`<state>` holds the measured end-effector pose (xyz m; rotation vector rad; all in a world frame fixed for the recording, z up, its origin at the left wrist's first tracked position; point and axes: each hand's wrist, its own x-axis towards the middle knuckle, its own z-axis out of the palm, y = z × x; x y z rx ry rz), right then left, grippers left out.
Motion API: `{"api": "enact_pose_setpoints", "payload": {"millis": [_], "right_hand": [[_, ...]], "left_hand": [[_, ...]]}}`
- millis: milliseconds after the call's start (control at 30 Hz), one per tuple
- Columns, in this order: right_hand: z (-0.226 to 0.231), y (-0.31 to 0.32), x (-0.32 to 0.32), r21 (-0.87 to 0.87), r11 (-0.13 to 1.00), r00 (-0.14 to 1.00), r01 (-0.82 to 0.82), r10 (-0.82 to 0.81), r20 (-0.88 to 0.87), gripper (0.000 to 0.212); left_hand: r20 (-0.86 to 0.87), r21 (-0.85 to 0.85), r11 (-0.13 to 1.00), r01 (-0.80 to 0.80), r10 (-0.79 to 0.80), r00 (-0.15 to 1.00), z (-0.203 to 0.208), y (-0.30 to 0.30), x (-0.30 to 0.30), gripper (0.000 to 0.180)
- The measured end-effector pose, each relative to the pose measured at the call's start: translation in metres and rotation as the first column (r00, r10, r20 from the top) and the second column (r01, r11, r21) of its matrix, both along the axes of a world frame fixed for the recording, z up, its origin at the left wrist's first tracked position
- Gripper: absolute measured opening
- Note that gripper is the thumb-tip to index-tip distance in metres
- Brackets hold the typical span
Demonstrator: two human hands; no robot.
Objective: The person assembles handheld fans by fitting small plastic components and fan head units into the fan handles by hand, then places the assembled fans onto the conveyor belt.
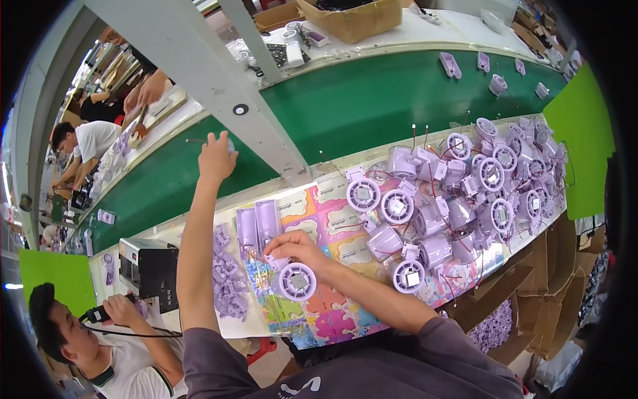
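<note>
My left hand (216,157) reaches out over the green conveyor belt (352,100), its fingers bent around a small pale piece that they mostly hide. A thin wire shows just left of it. Closer to me, my right hand (300,251) pinches the bracket end of a lilac fan housing (297,282), whose round slatted grille with a silvery square centre faces up. This housing is over a colourful printed sheet (332,326). Just beyond my right hand, two long lilac shells (258,226) lie side by side.
Many lilac fan housings (435,219) with loose wires heap up on the right. Small lilac brackets (228,279) pile at left, near a black-and-silver machine (147,269). A metal post (219,86) crosses the belt. At lower left, a co-worker (86,346) holds a black tool.
</note>
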<state>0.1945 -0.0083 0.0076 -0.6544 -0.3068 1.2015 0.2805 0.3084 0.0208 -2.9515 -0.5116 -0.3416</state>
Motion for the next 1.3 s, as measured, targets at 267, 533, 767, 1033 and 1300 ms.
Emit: {"api": "enact_pose_setpoints", "payload": {"millis": [267, 533, 767, 1033, 1300], "right_hand": [[-0.021, 0.01, -0.009, 0.136, 0.97, 0.976, -0.203, 0.19, 0.104, 0.022], [0.009, -0.015, -0.016, -0.105, 0.808, 0.745, -0.58, 0.578, 0.333, 0.021], [0.012, -0.05, -0.016, -0.29, 0.82, 0.545, -0.494, 0.552, 0.632, 0.018], [0.015, -0.07, 0.004, -0.403, 0.914, 0.151, -0.053, 0.407, 0.901, 0.023], [0.025, -0.079, -0.011, -0.199, 0.86, 0.07, 0.47, 0.188, 0.98, 0.027]], "left_hand": [[0.029, -0.159, 0.963, 0.216, -0.215, 0.976, 0.109, -0.083, -0.082, 0.055], [0.115, -0.288, 0.622, 0.728, -0.732, 0.671, 0.103, -0.209, -0.119, 0.048], [0.066, 0.141, 0.647, 0.749, -0.761, 0.645, 0.035, -0.227, -0.091, 0.041], [0.064, 0.067, 0.68, 0.73, -0.733, 0.677, 0.047, -0.234, -0.147, 0.043], [0.146, 0.058, 0.889, 0.455, -0.458, 0.877, 0.075, -0.163, -0.179, 0.036]]}}
